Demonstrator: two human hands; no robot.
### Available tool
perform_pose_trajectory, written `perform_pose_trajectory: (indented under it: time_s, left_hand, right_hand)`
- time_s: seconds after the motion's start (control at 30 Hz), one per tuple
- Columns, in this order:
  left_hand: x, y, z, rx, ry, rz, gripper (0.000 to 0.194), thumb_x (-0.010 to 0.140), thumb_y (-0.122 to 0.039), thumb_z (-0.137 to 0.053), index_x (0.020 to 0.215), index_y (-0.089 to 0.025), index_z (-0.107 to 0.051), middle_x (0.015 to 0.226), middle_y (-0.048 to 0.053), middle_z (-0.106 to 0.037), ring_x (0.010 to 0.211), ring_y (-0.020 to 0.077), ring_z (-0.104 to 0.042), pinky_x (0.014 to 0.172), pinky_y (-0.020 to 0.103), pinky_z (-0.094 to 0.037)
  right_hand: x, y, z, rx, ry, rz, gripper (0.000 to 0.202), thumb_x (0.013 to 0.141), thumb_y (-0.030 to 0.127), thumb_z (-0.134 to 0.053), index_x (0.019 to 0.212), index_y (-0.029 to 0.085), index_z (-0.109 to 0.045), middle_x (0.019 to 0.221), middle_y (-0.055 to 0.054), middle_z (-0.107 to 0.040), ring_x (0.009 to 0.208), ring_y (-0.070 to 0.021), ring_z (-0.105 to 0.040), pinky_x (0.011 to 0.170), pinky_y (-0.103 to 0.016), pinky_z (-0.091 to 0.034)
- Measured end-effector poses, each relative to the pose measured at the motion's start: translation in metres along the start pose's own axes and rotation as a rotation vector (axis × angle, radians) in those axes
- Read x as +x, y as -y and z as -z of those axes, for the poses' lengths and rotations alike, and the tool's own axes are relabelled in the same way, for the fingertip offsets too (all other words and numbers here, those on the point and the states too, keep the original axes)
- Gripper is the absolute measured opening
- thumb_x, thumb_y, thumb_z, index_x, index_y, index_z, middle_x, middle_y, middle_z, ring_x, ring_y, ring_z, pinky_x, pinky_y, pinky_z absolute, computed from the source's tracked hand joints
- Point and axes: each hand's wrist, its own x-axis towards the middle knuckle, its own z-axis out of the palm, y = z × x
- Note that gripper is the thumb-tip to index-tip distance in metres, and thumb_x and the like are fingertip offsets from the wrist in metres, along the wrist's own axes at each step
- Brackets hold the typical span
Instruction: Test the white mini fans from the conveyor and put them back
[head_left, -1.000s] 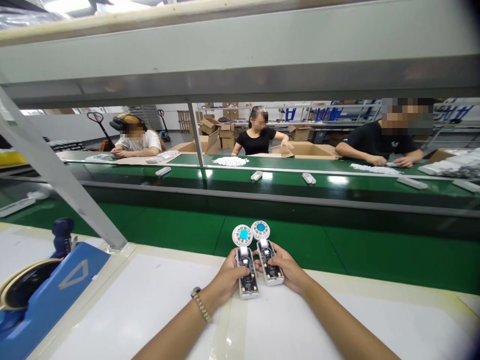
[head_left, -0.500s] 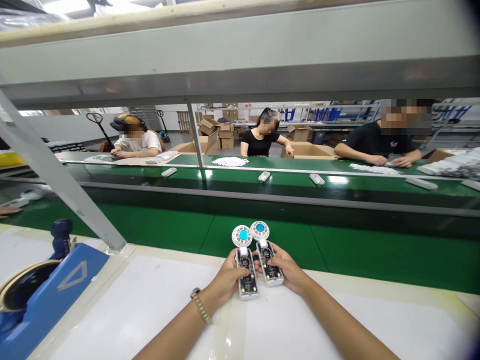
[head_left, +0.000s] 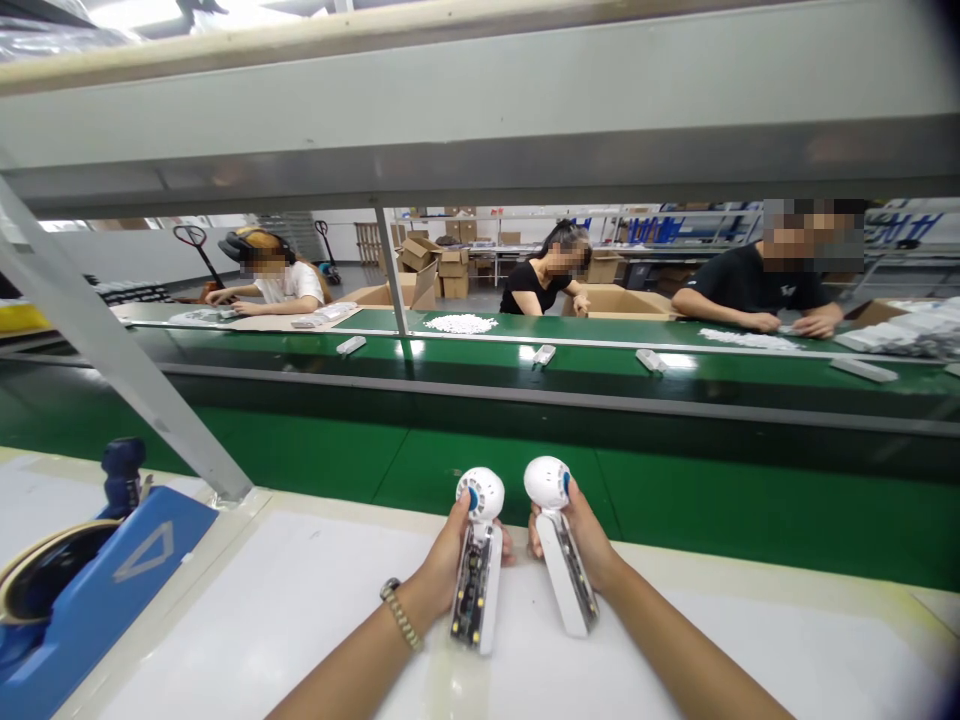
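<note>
Two small white handheld fans are up off the white table [head_left: 262, 620], one in each hand. The left hand [head_left: 442, 570] has its fingers closed around the left fan [head_left: 476, 565], the right hand [head_left: 585, 545] grips the right fan [head_left: 559, 545], both tilted on edge, side by side. Across the green belt [head_left: 675, 500], three people sit working. One blue tape dispenser [head_left: 90, 590] stands at the left.

Glossy white plastic fans [head_left: 480, 560], seemingly matt white worktop [head_left: 262, 620], shiny green belt [head_left: 750, 500]
</note>
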Motion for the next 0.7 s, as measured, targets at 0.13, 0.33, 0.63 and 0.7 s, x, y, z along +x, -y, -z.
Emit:
perform_pose_trajectory:
  time_s: [0.13,0.33,0.63,0.7]
  left_hand:
    - [0.001,0.002,0.003,0.047,0.036,0.032,0.069,0.071,-0.076,-0.033,0.064,-0.012,-0.057,0.053,0.008,-0.06,0.051,0.0167,-0.058,0.063,0.03,-0.05]
    - [0.012,-0.003,0.016,-0.022,-0.219,0.005,0.055,0.073,-0.064,-0.049,0.075,-0.01,-0.058,0.064,0.009,-0.062,0.057,0.0176,-0.06,0.062,0.031,-0.051]
    - [0.029,-0.026,0.068,0.619,-0.598,-0.773,0.041,0.072,-0.023,-0.062,0.11,-0.016,-0.049,0.116,0.011,-0.054,0.113,0.0238,-0.048,0.099,0.038,-0.034]
    - [0.026,-0.024,0.069,0.807,-0.7,-0.837,0.048,0.073,-0.02,-0.058,0.119,-0.015,-0.045,0.126,0.013,-0.045,0.121,0.0248,-0.039,0.104,0.04,-0.026]
  right_hand:
    - [0.0,0.004,-0.003,-0.017,-0.016,0.007,0.065,0.076,0.072,-0.027,0.066,0.016,-0.058,0.046,-0.004,-0.057,0.041,-0.0139,-0.051,0.051,-0.026,-0.042]
    - [0.004,0.009,0.011,-0.113,-0.321,0.109,0.041,0.067,0.056,-0.06,0.075,0.017,-0.059,0.065,-0.004,-0.064,0.061,-0.0182,-0.061,0.06,-0.028,-0.047]
    - [0.017,0.022,0.058,-0.971,-1.028,0.455,0.082,0.065,0.052,-0.06,0.129,0.007,-0.035,0.126,-0.023,-0.044,0.105,-0.0372,-0.052,0.087,-0.048,-0.043]
    - [0.01,0.024,0.038,-1.062,-1.02,0.572,0.079,0.07,0.05,-0.056,0.133,0.009,-0.03,0.133,-0.022,-0.036,0.112,-0.0392,-0.046,0.091,-0.052,-0.04]
